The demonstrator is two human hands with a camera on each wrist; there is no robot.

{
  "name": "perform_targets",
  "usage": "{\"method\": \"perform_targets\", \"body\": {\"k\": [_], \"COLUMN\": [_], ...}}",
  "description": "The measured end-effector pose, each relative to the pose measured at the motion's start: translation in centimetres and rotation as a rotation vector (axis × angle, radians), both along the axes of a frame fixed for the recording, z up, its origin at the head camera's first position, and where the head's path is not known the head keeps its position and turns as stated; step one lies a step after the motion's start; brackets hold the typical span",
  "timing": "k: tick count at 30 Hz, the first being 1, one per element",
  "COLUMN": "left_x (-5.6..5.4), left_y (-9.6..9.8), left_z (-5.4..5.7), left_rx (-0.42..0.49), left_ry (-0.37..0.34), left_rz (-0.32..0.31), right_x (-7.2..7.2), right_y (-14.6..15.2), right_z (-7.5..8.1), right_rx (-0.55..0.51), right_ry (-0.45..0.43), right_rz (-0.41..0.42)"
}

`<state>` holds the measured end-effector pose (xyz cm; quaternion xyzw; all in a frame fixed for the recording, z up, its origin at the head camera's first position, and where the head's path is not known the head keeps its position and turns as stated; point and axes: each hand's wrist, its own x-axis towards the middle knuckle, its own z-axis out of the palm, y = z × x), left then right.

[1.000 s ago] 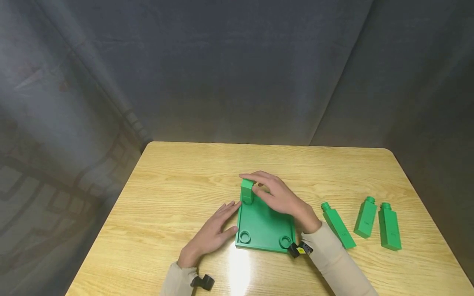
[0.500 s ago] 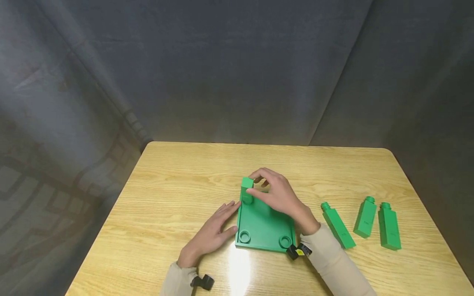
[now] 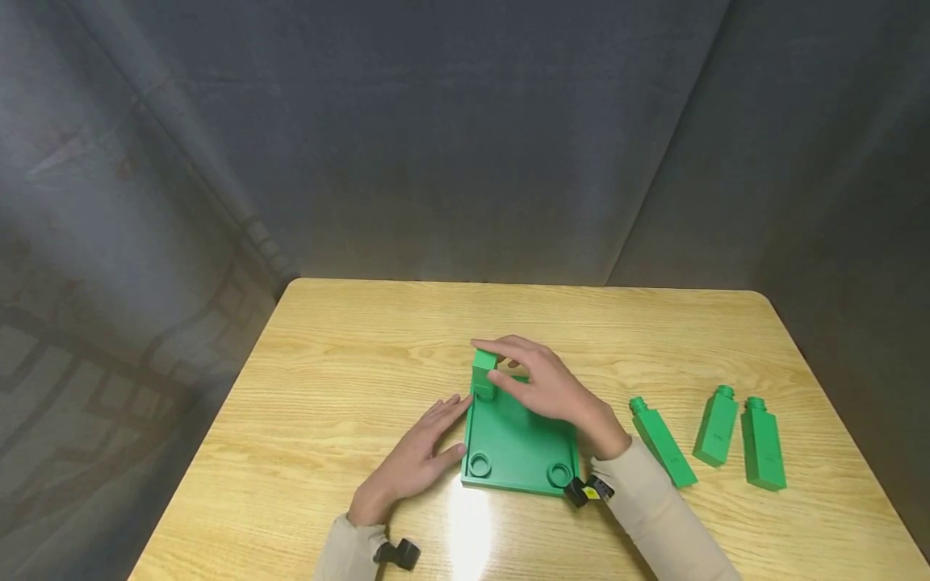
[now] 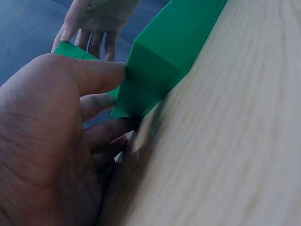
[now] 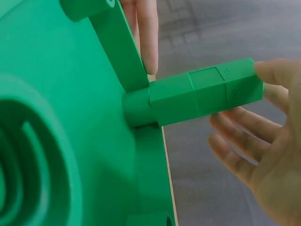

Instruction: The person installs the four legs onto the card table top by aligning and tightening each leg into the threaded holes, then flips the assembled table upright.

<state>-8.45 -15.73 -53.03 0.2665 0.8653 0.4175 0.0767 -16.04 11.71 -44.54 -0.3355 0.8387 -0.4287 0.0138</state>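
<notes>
A square green tabletop (image 3: pixel 517 440) with a raised rim lies on the table, ring-shaped sockets at its corners. In its far left socket stands an upright green leg (image 3: pixel 484 381), square in section with numbers on its sides in the right wrist view. My right hand (image 3: pixel 543 379) pinches this leg's upper end, thumb (image 5: pixel 275 71) on the near face and index finger reaching over the top. My left hand (image 3: pixel 412 461) rests against the tabletop's left edge, fingers extended; the left wrist view has its thumb (image 4: pixel 101 75) touching the green side. The far right socket is hidden by my right hand.
Three loose green legs lie on the wooden table (image 3: pixel 349 363) to the right: one (image 3: pixel 664 445) beside my right sleeve, another (image 3: pixel 717 429) farther right, and a third (image 3: pixel 764 448) beyond it. Each has a threaded end. A dark curtain (image 3: pixel 465 145) hangs behind the table.
My right fingers drew back off the leg's top half a second ago, then came forward over it again. My left hand and the tabletop stay in place.
</notes>
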Motion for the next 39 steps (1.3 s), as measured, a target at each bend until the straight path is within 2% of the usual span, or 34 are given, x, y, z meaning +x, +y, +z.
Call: {"method": "perform_targets", "body": {"k": [13, 19, 24, 29, 39], "left_x": [0.0, 0.1, 0.1, 0.2, 0.1], "left_y": [0.0, 0.0, 0.0, 0.0, 0.0], "left_z": [-0.1, 0.0, -0.1, 0.0, 0.0], "left_rx": [-0.012, -0.007, -0.01, -0.022, -0.023], "left_ry": [-0.013, -0.015, -0.019, -0.027, -0.02], "left_rz": [0.007, 0.013, 0.017, 0.021, 0.02], "right_x": [-0.2, 0.4, 1.8, 3.6, 7.9], "right_y": [0.2, 0.4, 1.4, 3.8, 10.1], "right_z": [0.0, 0.2, 0.9, 1.4, 0.8], "right_rx": [0.019, 0.043, 0.041, 0.018, -0.154], "right_ry": [-0.022, -0.033, 0.003, 0.073, 0.234], "right_rz": [0.001, -0.016, -0.063, -0.135, -0.386]}}
